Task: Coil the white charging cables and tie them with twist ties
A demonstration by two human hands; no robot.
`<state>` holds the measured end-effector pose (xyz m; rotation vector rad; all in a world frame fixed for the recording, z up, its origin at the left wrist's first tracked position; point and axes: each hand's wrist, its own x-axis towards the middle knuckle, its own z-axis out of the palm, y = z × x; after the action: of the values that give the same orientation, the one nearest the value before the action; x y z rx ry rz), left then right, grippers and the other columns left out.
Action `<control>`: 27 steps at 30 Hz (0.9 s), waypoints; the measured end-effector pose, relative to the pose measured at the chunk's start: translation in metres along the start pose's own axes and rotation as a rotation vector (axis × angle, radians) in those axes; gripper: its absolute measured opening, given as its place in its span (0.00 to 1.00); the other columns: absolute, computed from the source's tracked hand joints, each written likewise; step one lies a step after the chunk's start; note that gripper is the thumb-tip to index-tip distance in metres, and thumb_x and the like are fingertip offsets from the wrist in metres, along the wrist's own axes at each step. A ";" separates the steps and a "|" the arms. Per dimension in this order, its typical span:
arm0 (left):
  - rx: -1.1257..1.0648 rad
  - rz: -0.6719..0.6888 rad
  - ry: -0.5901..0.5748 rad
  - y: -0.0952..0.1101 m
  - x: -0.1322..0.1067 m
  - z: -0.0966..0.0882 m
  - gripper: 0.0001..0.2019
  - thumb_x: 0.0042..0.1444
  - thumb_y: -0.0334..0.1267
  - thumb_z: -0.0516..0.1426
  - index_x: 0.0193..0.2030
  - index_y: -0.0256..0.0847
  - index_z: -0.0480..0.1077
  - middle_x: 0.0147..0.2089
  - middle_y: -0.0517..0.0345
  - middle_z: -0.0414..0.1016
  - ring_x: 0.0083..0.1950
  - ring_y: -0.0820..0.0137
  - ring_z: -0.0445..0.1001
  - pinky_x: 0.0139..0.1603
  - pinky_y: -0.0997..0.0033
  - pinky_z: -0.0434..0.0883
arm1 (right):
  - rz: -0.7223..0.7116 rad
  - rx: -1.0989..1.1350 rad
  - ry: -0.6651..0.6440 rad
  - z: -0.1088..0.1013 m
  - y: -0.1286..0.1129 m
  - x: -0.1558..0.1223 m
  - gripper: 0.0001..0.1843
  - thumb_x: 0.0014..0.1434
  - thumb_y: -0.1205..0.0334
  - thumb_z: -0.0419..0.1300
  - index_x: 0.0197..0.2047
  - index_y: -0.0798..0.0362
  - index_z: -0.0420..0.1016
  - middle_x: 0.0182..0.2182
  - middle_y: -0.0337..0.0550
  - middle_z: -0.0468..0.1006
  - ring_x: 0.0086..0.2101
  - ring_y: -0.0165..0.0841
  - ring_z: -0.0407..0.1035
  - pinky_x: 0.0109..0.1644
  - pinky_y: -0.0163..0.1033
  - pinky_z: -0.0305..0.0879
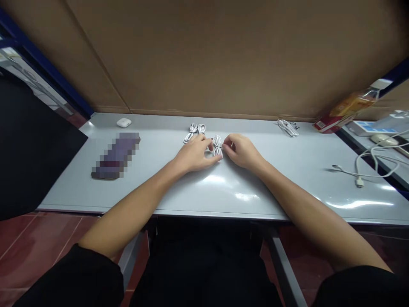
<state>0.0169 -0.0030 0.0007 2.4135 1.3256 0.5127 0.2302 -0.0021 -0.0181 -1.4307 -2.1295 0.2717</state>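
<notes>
A white cable, coiled into a small bundle with a thin black tie round its middle, is between my hands over the grey table. My left hand has thumb and fingers closed about the bundle's left side and lower end. On the other side, my right hand pinches close to the black tie; its fingertips hide most of what they grip. Just behind my left hand lie two more white cable bundles, one coil and another coil, each with a dark tie.
At the back right lies a white cable coil beside small black ties. A bottle leans near the wall. Loose white cable trails over the right edge. To the left are a blurred phone-like object and a white earbud case.
</notes>
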 end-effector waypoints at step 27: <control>0.068 0.000 0.070 -0.021 0.007 0.010 0.16 0.69 0.34 0.52 0.58 0.42 0.77 0.61 0.47 0.74 0.63 0.55 0.71 0.68 0.52 0.68 | -0.211 -0.027 0.015 0.018 0.006 0.006 0.14 0.69 0.58 0.58 0.51 0.53 0.80 0.43 0.52 0.78 0.41 0.42 0.72 0.48 0.46 0.69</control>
<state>0.0098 0.0121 -0.0164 2.4709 1.3926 0.5659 0.2234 0.0078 -0.0334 -1.2058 -2.2571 0.1513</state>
